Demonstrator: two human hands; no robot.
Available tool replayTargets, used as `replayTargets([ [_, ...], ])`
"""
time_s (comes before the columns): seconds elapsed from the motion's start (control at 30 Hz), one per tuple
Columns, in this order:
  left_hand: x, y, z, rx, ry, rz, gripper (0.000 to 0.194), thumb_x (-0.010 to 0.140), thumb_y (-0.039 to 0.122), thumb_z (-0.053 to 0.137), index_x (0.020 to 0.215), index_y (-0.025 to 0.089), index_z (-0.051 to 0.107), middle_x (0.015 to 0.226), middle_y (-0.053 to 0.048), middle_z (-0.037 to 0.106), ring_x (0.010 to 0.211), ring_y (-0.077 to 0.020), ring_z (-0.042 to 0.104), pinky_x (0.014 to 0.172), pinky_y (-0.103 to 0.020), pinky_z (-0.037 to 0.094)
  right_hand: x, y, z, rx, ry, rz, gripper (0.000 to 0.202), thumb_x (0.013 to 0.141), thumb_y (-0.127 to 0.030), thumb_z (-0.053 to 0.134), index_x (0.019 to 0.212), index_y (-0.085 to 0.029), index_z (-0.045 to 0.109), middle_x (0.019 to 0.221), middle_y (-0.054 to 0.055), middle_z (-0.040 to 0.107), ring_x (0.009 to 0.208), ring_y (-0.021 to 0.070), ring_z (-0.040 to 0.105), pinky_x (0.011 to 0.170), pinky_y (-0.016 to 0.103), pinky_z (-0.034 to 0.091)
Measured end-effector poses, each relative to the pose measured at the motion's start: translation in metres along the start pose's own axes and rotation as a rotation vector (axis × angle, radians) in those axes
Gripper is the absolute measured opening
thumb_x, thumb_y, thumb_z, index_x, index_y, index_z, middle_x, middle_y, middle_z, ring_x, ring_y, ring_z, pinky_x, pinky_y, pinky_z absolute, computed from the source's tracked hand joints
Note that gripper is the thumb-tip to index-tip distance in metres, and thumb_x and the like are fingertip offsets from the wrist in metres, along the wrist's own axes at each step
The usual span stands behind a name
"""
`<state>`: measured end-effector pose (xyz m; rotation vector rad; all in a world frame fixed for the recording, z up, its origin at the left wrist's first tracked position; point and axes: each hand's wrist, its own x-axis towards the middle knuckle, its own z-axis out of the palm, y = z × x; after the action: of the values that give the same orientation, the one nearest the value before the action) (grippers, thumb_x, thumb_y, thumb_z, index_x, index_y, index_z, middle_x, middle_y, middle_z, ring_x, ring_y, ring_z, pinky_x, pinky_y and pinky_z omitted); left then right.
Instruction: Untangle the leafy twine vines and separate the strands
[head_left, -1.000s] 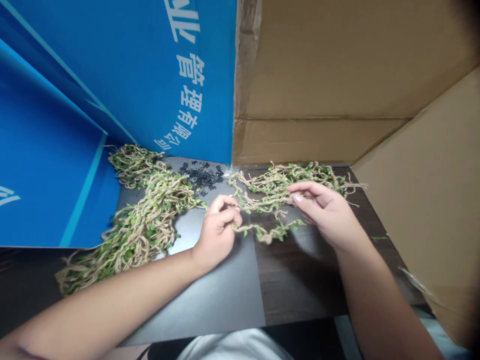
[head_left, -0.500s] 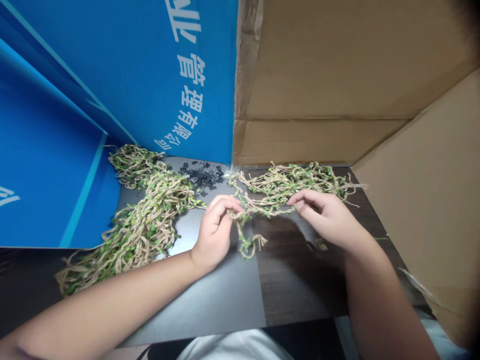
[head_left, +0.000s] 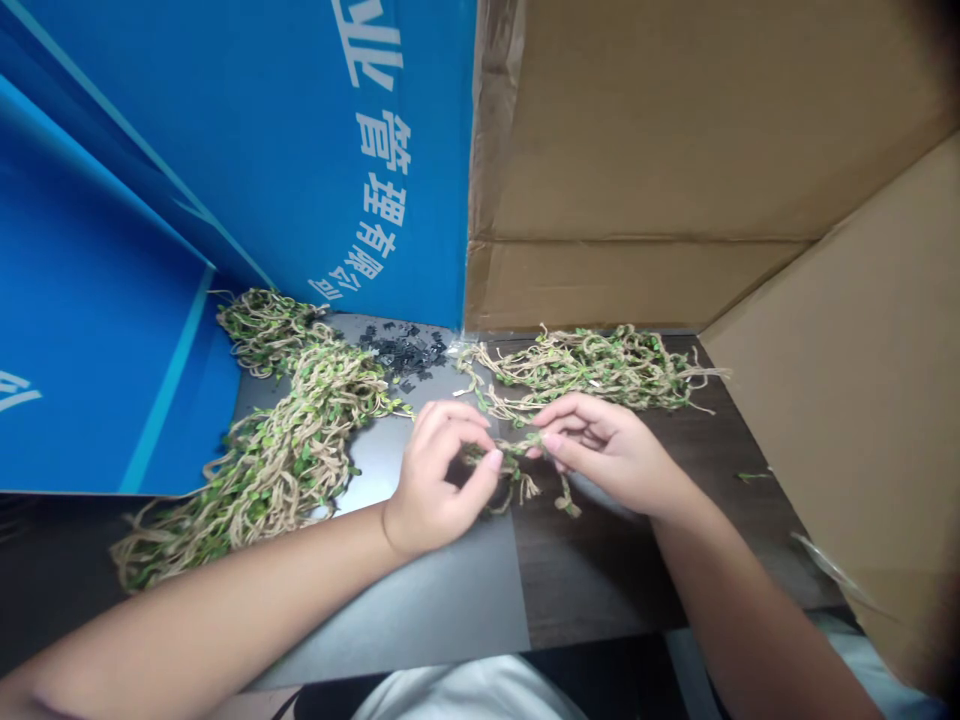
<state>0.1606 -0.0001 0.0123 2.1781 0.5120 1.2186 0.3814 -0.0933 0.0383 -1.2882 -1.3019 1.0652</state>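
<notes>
One tan, green-leaved twine (head_left: 517,449) — pinched by left hand (head_left: 435,480) and right hand (head_left: 611,450) — one tangled heap (head_left: 600,365) along the worktop's (head_left: 592,590) far edge.

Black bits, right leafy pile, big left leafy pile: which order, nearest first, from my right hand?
From your right hand:
1. Right leafy pile, just beyond it
2. Black bits, left of that pile
3. Big left leafy pile, at left

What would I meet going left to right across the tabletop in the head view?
Farther back: left leafy twine heap → small black pieces → right leafy twine heap. Nearer: left hand → right hand, pinching a leafy strand → small green sprig.
</notes>
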Motion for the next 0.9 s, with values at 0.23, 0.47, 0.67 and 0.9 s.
replayTargets([
  [0.23, -0.002, -0.001, 0.004, 0.048, -0.177, 0.119, 0.010, 0.095, 0.023, 0.072, 0.099, 0.020, 0.063, 0.091, -0.003, 0.070, 0.085, -0.0159, 0.064, 0.085, -0.033, 0.047, 0.001, 0.005, 0.015, -0.092, -0.090, -0.116, 0.015, 0.101, -0.027, 0.067, 0.113, -0.019, 0.070, 0.090, 0.003, 0.075, 0.071, 0.0126, 0.070, 0.068, 0.023, 0.058],
  [0.47, -0.001, -0.002, 0.005, 0.066, -0.186, 0.062, 0.004, 0.097, 0.021, 0.067, 0.096, 0.019, 0.065, 0.091, -0.003, 0.068, 0.088, -0.0164, 0.063, 0.086, -0.034, 0.044, 0.001, 0.004, 0.014, -0.182, -0.100, -0.161, 0.010, 0.103, -0.025, 0.063, 0.104, -0.019, 0.070, 0.080, 0.001, 0.074, 0.065, 0.0128, 0.069, 0.064, 0.023, 0.054],
  [0.67, 0.000, -0.002, 0.004, 0.010, -0.201, 0.028, 0.008, 0.101, 0.020, 0.062, 0.097, 0.019, 0.068, 0.092, -0.004, 0.070, 0.092, -0.0169, 0.065, 0.090, -0.035, 0.046, 0.003, 0.000, 0.010, -0.331, -0.085, -0.186, 0.016, 0.102, -0.027, 0.063, 0.095, -0.019, 0.075, 0.081, 0.002, 0.077, 0.072, 0.0156, 0.070, 0.070, 0.026, 0.054],
  [0.9, -0.001, -0.002, 0.005, 0.012, -0.179, 0.031, 0.004, 0.098, 0.019, 0.066, 0.095, 0.019, 0.067, 0.091, -0.003, 0.069, 0.091, -0.0166, 0.065, 0.089, -0.035, 0.046, 0.005, 0.003, 0.006, -0.392, -0.078, -0.251, 0.012, 0.100, -0.026, 0.067, 0.096, -0.021, 0.078, 0.088, 0.003, 0.080, 0.077, 0.0172, 0.073, 0.075, 0.028, 0.056],
])
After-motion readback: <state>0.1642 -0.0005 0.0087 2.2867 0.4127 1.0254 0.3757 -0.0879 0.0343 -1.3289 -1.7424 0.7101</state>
